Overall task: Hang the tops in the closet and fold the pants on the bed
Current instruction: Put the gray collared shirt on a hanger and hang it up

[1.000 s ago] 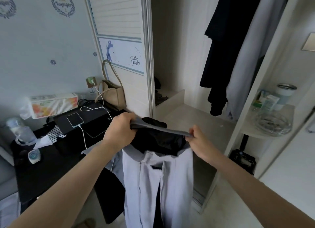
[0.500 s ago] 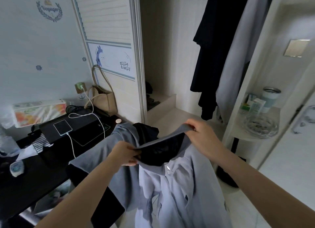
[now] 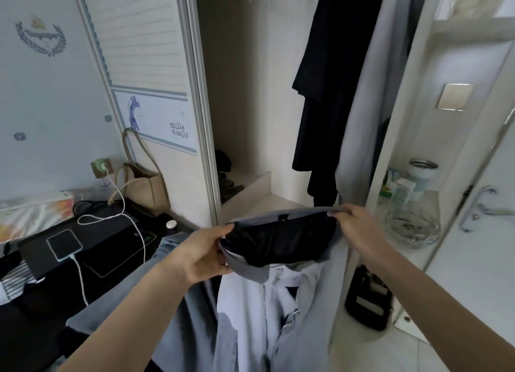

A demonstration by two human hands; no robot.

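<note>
I hold a light grey-blue jacket [image 3: 278,302] with a dark lining up in front of the open closet [image 3: 250,107]. My left hand [image 3: 204,249] grips the left side of its ribbed collar. My right hand [image 3: 356,227] pinches the collar's right end, so the neck opening is stretched wide between them. The jacket's body and one sleeve hang down below my hands. A black garment [image 3: 326,87] and a pale grey one [image 3: 365,98] hang inside the closet at the right. No hanger shows in my hands.
A black desk [image 3: 41,316] at the left carries a laptop, a charging phone [image 3: 64,245], a tissue pack and a beige bag [image 3: 145,188]. Right of the closet, a shelf holds a glass ashtray [image 3: 412,227] and a cup. A door handle [image 3: 482,207] is far right.
Both hands have lifted the jacket and spread its collar wider; the right hand moved to the right, toward the hanging clothes. My view has tilted up into the closet.
</note>
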